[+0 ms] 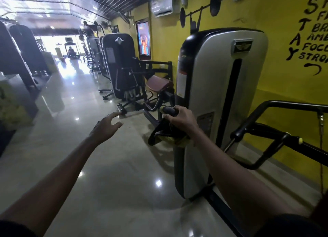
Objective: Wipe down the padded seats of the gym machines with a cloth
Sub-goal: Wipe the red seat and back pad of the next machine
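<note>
Two grips: right grip point(179, 118) clenches the cloth point(163, 133) hanging beneath it; left grip point(104, 128) released.

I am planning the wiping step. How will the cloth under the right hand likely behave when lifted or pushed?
The cloth is probably floppy: it droops in folds below the right hand. It seems light, since one hand carries it. It will likely bunch rather than roll.

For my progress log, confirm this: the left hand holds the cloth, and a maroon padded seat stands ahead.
Wrong hand. In the head view the right hand holds the cloth; the left hand is open and empty. The maroon padded seat does stand ahead.
</note>
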Demonstrator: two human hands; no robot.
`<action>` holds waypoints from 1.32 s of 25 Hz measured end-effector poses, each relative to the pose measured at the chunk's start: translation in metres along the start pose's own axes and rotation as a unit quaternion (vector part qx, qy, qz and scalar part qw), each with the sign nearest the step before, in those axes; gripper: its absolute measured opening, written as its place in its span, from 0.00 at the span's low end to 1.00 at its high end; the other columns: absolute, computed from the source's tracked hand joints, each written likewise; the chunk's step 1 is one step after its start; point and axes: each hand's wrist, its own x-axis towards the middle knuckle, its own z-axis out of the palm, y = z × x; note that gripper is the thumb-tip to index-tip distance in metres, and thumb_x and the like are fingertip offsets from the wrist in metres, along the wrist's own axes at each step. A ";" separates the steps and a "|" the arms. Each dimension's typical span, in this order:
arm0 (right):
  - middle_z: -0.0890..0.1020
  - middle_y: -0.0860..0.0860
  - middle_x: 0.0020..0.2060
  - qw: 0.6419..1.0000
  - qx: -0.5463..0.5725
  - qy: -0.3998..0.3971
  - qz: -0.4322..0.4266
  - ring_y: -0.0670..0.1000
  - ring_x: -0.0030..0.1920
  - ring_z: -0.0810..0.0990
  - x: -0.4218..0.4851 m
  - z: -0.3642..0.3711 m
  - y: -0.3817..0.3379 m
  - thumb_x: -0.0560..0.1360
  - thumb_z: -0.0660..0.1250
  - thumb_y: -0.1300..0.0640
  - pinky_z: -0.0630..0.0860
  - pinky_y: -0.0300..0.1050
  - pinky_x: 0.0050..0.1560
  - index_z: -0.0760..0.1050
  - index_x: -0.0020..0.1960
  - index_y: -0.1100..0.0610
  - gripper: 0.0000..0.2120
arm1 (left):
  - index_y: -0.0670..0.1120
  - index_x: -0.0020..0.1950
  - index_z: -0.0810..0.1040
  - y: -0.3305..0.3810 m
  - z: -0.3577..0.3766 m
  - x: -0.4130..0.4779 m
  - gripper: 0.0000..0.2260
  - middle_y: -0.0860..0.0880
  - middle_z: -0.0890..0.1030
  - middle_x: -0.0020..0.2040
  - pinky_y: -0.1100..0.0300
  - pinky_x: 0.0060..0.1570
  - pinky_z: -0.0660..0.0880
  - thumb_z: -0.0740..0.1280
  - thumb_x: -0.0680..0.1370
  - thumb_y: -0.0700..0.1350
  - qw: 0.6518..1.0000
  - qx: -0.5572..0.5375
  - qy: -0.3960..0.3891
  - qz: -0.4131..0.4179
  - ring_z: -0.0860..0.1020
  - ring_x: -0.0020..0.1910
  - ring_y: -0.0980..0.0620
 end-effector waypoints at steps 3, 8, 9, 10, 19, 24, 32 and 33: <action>0.83 0.49 0.49 1.000 0.001 -0.022 -0.013 0.50 0.48 0.83 0.051 0.038 -0.014 0.73 0.73 0.37 0.82 0.50 0.52 0.80 0.59 0.50 0.22 | 0.54 0.73 0.72 -0.033 -0.001 0.039 0.21 0.48 0.73 0.73 0.50 0.68 0.67 0.68 0.79 0.48 1.000 -0.003 0.002 -0.008 0.71 0.71 0.44; 0.82 0.48 0.46 0.998 -0.007 -0.048 -0.040 0.48 0.46 0.82 0.149 0.097 -0.021 0.72 0.73 0.37 0.82 0.48 0.49 0.79 0.57 0.50 0.20 | 0.55 0.73 0.72 -0.089 -0.009 0.128 0.21 0.51 0.74 0.72 0.51 0.69 0.67 0.68 0.79 0.49 1.000 -0.012 0.006 -0.012 0.71 0.71 0.47; 0.82 0.48 0.46 0.998 -0.005 -0.057 -0.035 0.48 0.47 0.82 0.166 0.105 -0.021 0.73 0.73 0.37 0.81 0.47 0.49 0.79 0.57 0.50 0.20 | 0.54 0.73 0.71 -0.098 -0.011 0.144 0.22 0.51 0.74 0.72 0.50 0.70 0.67 0.68 0.79 0.49 1.000 -0.012 0.002 -0.015 0.71 0.71 0.48; 0.83 0.48 0.46 0.998 -0.001 -0.056 -0.031 0.48 0.47 0.82 0.187 0.114 -0.023 0.72 0.73 0.37 0.82 0.48 0.49 0.79 0.57 0.50 0.21 | 0.54 0.73 0.71 -0.107 -0.012 0.164 0.22 0.51 0.74 0.72 0.50 0.70 0.67 0.68 0.79 0.50 1.000 -0.009 -0.003 -0.018 0.71 0.72 0.48; 0.79 0.47 0.46 0.999 -0.027 0.033 -0.012 0.49 0.46 0.77 0.358 0.175 -0.036 0.75 0.73 0.40 0.71 0.41 0.39 0.79 0.60 0.52 0.21 | 0.57 0.73 0.72 -0.176 0.001 0.342 0.22 0.49 0.76 0.70 0.52 0.65 0.68 0.68 0.79 0.50 0.999 -0.035 -0.007 -0.016 0.73 0.70 0.45; 0.83 0.52 0.51 0.996 -0.056 0.069 0.031 0.54 0.51 0.82 0.441 0.225 -0.026 0.74 0.73 0.39 0.80 0.50 0.49 0.80 0.60 0.54 0.22 | 0.53 0.72 0.73 -0.219 0.008 0.455 0.21 0.49 0.78 0.67 0.59 0.57 0.67 0.69 0.79 0.46 0.998 -0.059 -0.013 0.030 0.75 0.66 0.47; 0.83 0.55 0.53 0.985 -0.092 0.117 0.083 0.57 0.54 0.82 0.577 0.262 -0.030 0.76 0.73 0.43 0.81 0.56 0.53 0.78 0.63 0.56 0.22 | 0.53 0.71 0.74 -0.282 0.025 0.625 0.21 0.48 0.81 0.62 0.53 0.56 0.76 0.69 0.78 0.45 0.991 -0.098 -0.068 0.060 0.80 0.51 0.51; 0.83 0.55 0.53 0.985 -0.096 0.119 0.084 0.57 0.54 0.82 0.586 0.263 -0.027 0.77 0.73 0.44 0.81 0.56 0.54 0.78 0.63 0.56 0.22 | 0.53 0.72 0.73 -0.284 0.030 0.636 0.22 0.50 0.80 0.65 0.54 0.59 0.74 0.70 0.78 0.45 0.991 -0.094 -0.068 0.063 0.79 0.56 0.51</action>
